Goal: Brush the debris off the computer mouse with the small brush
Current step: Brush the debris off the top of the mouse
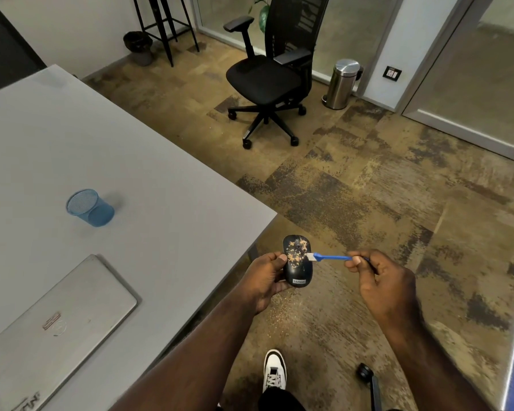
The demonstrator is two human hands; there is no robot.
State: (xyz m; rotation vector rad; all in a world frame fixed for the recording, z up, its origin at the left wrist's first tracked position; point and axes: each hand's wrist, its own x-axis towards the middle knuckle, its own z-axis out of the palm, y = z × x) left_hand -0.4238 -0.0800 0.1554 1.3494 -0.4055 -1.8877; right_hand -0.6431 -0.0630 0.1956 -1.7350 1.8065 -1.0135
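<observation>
A black computer mouse (296,264) speckled with tan debris is held over the floor, just off the table's corner. My left hand (264,281) grips it from the left and underneath. My right hand (382,281) pinches the thin blue handle of a small brush (328,257). The brush's white bristles touch the right edge of the mouse's top. Fine tan specks lie scattered on the carpet below the mouse.
A grey table (131,173) fills the left side, with a blue mesh cup (90,207) and a shut silver laptop (54,318) on it. A black office chair (269,75) and a steel bin (342,83) stand farther off. My white shoe (274,370) is below.
</observation>
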